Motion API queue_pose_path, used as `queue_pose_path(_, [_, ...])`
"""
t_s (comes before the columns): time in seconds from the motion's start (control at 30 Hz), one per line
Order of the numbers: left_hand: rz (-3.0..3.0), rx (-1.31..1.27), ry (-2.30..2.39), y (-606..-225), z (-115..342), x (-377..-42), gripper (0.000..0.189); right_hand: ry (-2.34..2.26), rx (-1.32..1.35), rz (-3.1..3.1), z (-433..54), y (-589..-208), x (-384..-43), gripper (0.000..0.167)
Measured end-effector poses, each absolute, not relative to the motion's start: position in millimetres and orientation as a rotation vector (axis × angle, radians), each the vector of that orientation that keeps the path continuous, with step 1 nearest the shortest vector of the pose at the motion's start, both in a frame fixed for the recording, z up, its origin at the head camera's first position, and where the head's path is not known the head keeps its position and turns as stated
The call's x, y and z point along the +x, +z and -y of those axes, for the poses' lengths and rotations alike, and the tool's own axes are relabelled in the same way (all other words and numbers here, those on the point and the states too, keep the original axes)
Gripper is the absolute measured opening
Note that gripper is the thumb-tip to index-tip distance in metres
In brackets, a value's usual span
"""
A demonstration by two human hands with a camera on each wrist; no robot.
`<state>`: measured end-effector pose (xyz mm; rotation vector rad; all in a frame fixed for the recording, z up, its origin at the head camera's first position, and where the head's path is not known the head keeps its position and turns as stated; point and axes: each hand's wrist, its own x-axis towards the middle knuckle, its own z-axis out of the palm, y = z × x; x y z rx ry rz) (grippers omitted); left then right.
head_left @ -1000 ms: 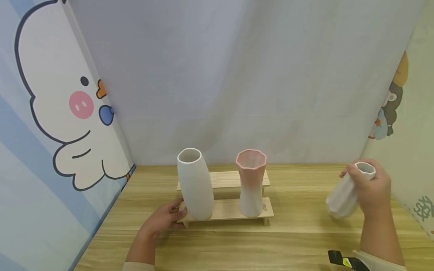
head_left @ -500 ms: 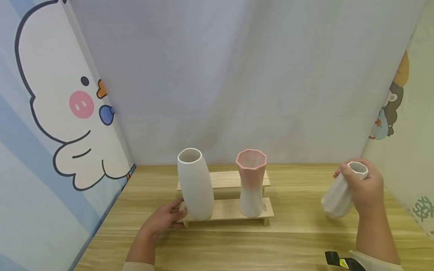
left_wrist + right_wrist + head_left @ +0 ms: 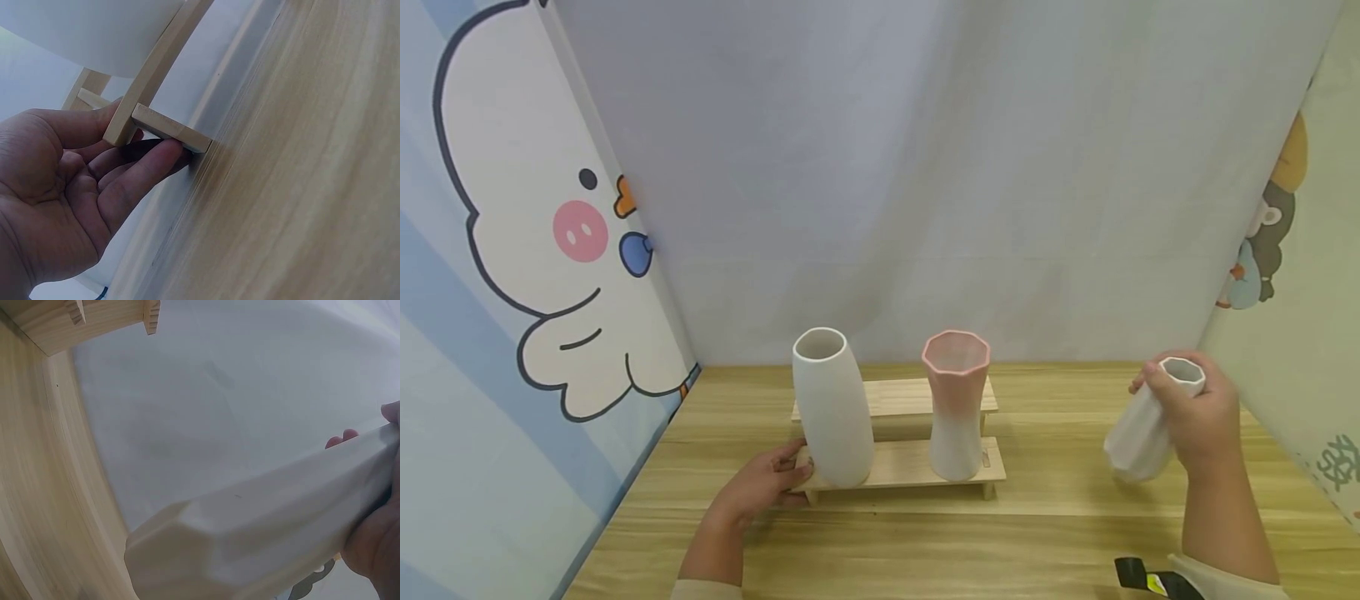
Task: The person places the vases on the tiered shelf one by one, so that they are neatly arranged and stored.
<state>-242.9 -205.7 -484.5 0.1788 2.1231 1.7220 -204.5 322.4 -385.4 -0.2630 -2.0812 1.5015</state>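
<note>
My right hand (image 3: 1204, 417) grips a white faceted vase (image 3: 1142, 442) just below its rim, at the right of the head view. That vase leans, its mouth up and to the right and its base toward the lower left. At the left end of a two-step wooden stand (image 3: 898, 462), my left hand (image 3: 766, 483) holds the lower shelf's corner. The left wrist view shows the fingers (image 3: 140, 178) against the stand's leg (image 3: 172, 128). On the lower step stand a tall smooth white vase (image 3: 833, 417) and, to its right, a pink-to-white vase (image 3: 957, 408) with a scalloped rim.
The wood-grain table (image 3: 970, 550) runs back to a pale grey cloth (image 3: 962, 183). Cartoon-printed panels close in the left (image 3: 497, 350) and right sides. The stand's upper step (image 3: 898, 398) sits behind the two standing vases. A black strap (image 3: 1150, 579) hangs by the right sleeve.
My right hand has shifted a little to the left with the faceted vase, slowing over the last half second. The left hand, the stand and its two vases have stayed put.
</note>
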Motion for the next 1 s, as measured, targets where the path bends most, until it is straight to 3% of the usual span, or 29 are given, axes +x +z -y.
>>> queue_pose_path(1.0, [-2.121, 0.175, 1.725, -485.7, 206.0, -243.9, 0.074, 1.66, -0.046, 1.947, -304.2, -379.8, -204.7, 0.01])
